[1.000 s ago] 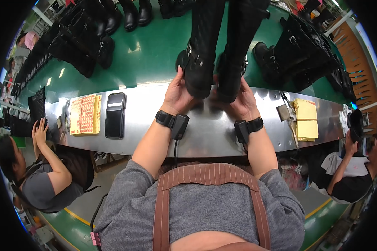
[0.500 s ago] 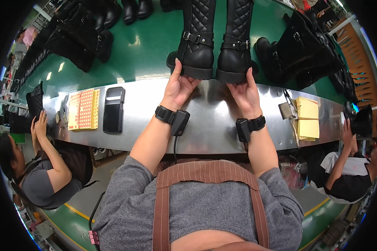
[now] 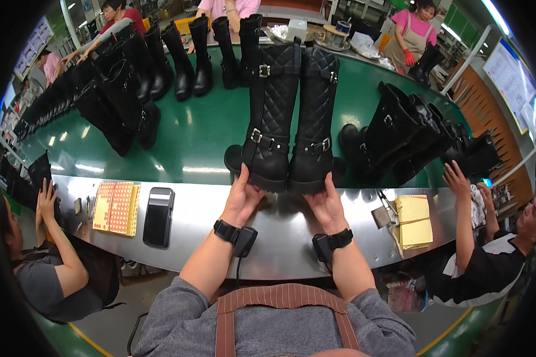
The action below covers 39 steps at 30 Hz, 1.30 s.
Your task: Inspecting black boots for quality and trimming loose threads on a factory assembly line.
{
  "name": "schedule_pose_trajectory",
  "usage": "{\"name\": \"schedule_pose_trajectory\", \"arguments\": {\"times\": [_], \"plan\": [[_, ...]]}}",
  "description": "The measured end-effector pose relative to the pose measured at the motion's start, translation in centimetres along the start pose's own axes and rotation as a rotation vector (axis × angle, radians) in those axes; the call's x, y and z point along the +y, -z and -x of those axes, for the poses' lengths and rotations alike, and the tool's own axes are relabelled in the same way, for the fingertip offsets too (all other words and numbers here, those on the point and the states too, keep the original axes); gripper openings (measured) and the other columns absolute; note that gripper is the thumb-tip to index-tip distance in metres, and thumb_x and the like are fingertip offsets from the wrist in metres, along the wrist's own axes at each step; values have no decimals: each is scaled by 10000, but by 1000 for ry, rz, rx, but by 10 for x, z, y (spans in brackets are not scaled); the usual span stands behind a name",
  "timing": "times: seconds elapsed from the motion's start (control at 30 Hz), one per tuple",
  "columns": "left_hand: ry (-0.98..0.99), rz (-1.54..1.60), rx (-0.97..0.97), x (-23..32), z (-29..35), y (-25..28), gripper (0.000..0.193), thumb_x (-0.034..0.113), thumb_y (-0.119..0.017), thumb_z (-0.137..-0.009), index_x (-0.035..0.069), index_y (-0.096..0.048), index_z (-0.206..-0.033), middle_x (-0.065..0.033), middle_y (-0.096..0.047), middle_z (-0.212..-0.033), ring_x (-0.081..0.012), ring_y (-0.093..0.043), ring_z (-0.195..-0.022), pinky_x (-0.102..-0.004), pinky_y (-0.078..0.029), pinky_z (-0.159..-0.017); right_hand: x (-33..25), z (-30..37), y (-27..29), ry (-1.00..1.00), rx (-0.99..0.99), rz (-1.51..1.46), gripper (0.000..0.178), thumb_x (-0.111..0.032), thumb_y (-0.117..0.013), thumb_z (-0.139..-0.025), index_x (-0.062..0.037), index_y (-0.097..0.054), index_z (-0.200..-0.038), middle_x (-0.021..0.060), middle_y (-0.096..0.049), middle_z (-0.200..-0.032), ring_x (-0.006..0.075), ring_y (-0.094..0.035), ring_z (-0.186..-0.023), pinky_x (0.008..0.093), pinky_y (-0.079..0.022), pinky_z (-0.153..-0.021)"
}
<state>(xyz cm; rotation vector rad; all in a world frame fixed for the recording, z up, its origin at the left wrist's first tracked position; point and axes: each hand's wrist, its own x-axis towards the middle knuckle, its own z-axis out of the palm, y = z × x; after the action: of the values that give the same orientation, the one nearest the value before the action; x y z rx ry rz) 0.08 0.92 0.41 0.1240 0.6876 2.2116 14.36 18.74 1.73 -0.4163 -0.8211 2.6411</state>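
Two tall, black, quilted leather-look boots with silver-buckled straps (image 3: 275, 107) are held upright, side by side, heels toward the wearer, where the long green work surface (image 3: 202, 149) meets the brushed-metal strip (image 3: 280, 256). The left hand (image 3: 243, 199) is curled at the left boot's heel, thumb raised along its side; the right hand (image 3: 327, 205) cups the right boot's heel in the same way. The fingers are partly hidden, probably supporting the soles from beneath, and I cannot tell whether the soles touch the surface. The right boot's toe is mostly concealed behind its own heel.

On the strip, a rectangular black phone (image 3: 158, 217) lies beside yellow paper sheets with red dots (image 3: 114, 208). At the right, a banded stack of yellow paper (image 3: 417, 235) sits near a small metal tool (image 3: 382, 218), hard to make out. The slumped black boots (image 3: 393, 131) overlap, leaving their number unclear. The dark lens rim cuts off a grey-shirted co-worker (image 3: 50, 279) at the left.
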Motion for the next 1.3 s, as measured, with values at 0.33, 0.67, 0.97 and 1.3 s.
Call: {"name": "schedule_pose_trajectory", "arguments": {"times": [0.33, 0.67, 0.97, 1.3], "plan": [[15, 0, -114, 5, 2, -16, 580, 485, -504, -953, 154, -373, -1411, -60, -510, -1368, -216, -517, -1212, -401, -420, -999, -11, -3, 9, 15, -74, 67, 525, -409, -567, -942, -97, -454, -1349, 73, -545, -1328, 237, -519, -1220, 408, -424, -1026], [340, 361, -284, 17, 19, -39, 498, 415, -443, -929, 73, -570, -1269, -136, -641, -1201, -255, -636, -1078, -435, -448, -1030, -40, 12, -7, 694, -226, 1345, 1011, -365, -889, -600, -27, -389, -1412, 156, -415, -1417, 296, -388, -1331, 393, -313, -1093], [764, 532, -701, -35, 26, -17, 363, 161, -417, -1002, -49, -471, -1292, -177, -583, -1248, -210, -620, -1093, -337, -493, -995, -98, 87, -83, -192, -669, 1177, 828, -186, -886, -626, -12, -477, -1324, 138, -447, -1395, 268, -484, -1240, 391, -384, -1048], [306, 106, 67, 38, -2, 10, 347, 304, -458, -941, 45, -522, -1162, -107, -602, -951, -246, -599, -876, -369, -505, -793, -65, 16, -121, 76, -94, 1110, 475, -83, -799, -748, 12, -595, -1167, 73, -648, -1094, 152, -603, -993, 297, -491, -873]]}}
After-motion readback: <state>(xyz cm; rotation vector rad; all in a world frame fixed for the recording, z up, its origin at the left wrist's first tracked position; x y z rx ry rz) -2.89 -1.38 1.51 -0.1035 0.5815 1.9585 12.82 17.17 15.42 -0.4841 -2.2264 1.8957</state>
